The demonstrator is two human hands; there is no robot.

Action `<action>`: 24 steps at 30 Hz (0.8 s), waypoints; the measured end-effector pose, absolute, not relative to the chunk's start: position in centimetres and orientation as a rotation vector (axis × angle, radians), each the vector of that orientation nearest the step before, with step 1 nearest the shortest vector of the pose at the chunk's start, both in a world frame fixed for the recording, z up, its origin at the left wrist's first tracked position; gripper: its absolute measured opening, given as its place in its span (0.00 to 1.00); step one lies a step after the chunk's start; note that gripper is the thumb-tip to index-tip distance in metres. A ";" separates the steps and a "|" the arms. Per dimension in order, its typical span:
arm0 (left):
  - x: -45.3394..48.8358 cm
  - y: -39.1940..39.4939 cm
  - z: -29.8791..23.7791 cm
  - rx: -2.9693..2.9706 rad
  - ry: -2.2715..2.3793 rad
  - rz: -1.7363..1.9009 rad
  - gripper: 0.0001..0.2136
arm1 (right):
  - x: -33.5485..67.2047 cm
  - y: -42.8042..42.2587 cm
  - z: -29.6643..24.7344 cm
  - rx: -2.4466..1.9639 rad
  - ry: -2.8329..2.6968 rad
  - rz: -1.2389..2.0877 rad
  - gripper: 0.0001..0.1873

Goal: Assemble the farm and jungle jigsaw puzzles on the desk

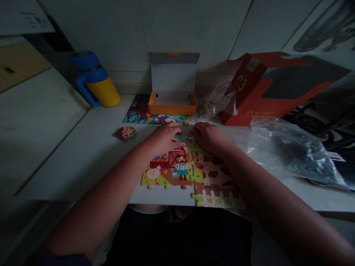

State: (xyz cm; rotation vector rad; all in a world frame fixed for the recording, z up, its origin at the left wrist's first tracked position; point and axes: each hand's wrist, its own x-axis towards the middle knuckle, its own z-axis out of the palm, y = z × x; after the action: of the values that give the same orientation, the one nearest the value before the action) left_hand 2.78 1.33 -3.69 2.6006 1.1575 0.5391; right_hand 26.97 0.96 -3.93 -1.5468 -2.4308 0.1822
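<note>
A partly joined jigsaw puzzle [181, 173] lies on the white table, showing a farmer, a hen, a red barn and a cow. A seam runs between its left and right sections, and the right one reaches closer to the table's front edge. Over the upper left of the puzzle is my left hand [166, 136], open, thumb and forefinger apart. My right hand [208, 136] is closed at the upper right edge, its bent fingers pressed together on the puzzle; the fingertips are partly hidden. Off to the left sits a small stack of loose puzzle pieces [127, 133].
Behind the puzzle stands an open orange box [173, 109] on a colourful printed sheet [135, 111]. A blue and yellow flask [104, 90] is at back left. On the right are a red box [249, 96], a small clear bag [217, 101] and a larger plastic bag [291, 151].
</note>
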 end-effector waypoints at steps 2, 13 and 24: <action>2.6 1.3 -3.4 2.605 1.147 0.515 0.18 | 27.0 0.9 -3.9 -1.545 -2.435 0.197 0.17; 2.4 0.5 -2.2 2.633 1.140 0.466 0.14 | 26.7 0.3 -3.4 -1.546 -2.460 0.145 0.13; 2.7 -13.7 -1.7 2.743 1.199 0.380 0.30 | 28.1 0.4 -2.5 -1.313 -2.441 0.227 0.10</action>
State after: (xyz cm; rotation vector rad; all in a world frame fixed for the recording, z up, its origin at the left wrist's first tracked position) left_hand 2.70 -13.73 -1.70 2.7431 1.1993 0.3795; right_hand 28.06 0.37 -2.52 -1.3134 -2.4410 0.2270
